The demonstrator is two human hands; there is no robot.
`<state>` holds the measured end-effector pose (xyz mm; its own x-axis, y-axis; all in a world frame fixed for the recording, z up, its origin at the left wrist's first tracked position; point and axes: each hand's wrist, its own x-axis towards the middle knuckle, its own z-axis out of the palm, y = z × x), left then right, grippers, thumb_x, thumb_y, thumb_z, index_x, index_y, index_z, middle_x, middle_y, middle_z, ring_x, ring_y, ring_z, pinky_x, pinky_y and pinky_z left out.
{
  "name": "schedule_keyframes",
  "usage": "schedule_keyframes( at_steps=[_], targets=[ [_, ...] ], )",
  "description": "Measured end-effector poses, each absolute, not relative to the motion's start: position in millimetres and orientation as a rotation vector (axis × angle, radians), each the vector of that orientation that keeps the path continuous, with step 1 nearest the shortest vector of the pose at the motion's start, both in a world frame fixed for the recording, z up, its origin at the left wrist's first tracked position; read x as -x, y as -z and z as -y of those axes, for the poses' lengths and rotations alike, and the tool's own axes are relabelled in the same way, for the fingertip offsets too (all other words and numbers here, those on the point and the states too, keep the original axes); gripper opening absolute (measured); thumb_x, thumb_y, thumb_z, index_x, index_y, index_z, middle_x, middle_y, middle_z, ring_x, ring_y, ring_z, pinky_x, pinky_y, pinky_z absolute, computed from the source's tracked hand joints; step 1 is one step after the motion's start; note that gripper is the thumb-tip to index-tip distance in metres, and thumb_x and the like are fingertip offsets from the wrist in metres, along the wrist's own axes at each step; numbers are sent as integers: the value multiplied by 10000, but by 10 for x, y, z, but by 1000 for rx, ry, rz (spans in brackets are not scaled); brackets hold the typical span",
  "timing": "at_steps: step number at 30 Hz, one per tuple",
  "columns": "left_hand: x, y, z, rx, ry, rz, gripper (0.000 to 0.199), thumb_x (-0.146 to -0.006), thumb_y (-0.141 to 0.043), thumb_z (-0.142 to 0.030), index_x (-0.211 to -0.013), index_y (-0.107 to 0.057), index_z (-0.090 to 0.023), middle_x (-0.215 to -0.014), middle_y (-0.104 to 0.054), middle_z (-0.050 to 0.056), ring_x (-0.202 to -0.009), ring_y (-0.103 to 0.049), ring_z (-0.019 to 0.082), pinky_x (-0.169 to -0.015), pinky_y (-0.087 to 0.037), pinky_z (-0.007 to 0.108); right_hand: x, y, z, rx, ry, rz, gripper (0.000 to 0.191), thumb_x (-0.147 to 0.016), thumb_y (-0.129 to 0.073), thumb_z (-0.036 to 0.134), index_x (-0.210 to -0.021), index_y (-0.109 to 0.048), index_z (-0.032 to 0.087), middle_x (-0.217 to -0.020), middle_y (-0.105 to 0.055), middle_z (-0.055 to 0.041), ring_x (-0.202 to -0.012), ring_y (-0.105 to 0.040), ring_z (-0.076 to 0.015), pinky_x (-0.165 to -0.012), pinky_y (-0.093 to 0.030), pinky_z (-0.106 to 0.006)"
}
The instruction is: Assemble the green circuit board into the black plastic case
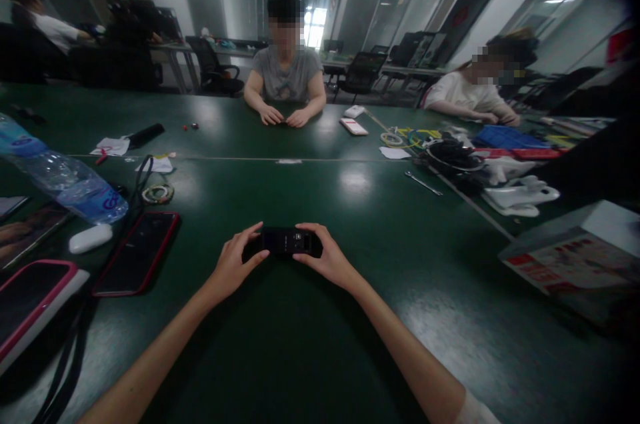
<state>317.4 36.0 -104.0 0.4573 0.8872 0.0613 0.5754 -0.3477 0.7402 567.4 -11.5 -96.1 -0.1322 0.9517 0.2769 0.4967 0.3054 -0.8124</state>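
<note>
A small black device with small light markings lies crosswise between my two hands, low over the green table. My left hand grips its left end, with the thumb on the near edge and the fingers on the far edge. On the right end, my right hand holds it the same way, thumb near and fingers far. The face of the device points up toward the camera. Whether its underside touches the table cannot be seen.
Left: a red-edged phone, a white case, a plastic bottle, another phone. Right: a box, a wrench, tangled cables. A person sits opposite, another person at the right.
</note>
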Motion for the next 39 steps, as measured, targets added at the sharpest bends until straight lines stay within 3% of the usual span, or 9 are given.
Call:
schedule_keyframes(
  at_steps=[6, 17, 39],
  targets=[
    [-3178, 1037, -367, -2047, -626, -1184, 570, -892, -522, -477, -1413, -320, -362, -1327, -516, 64, -1216, -499, 262, -1010, -371, 475, -5714, 974, 92, 1354, -848, 1696, 535, -735, -742, 360, -1220, -521, 299, -1223, -530, -48, -1147, -520, -228, -1002, -420, -447],
    [-3169, 1033, -374, -2064, -606, -1152, 553, -888, -537, -470, -1395, -337, -378, -1362, -492, 43, -1224, -503, 251, -1045, -329, 470, -5743, 979, 76, 1357, -921, 1657, 528, -716, -757, 343, -1197, -545, 289, -1180, -551, -39, -1092, -536, -218, -961, -436, -428],
    [-3180, 1036, -371, -2057, -591, -1179, 546, -903, -499, -486, -1410, -333, -373, -1347, -499, 57, -1196, -508, 252, -1018, -358, 470, -5734, 953, 79, 1372, -916, 1661, 515, -734, -744, 332, -1202, -538, 277, -1181, -559, -46, -1100, -544, -214, -979, -438, -441]
  ],
)
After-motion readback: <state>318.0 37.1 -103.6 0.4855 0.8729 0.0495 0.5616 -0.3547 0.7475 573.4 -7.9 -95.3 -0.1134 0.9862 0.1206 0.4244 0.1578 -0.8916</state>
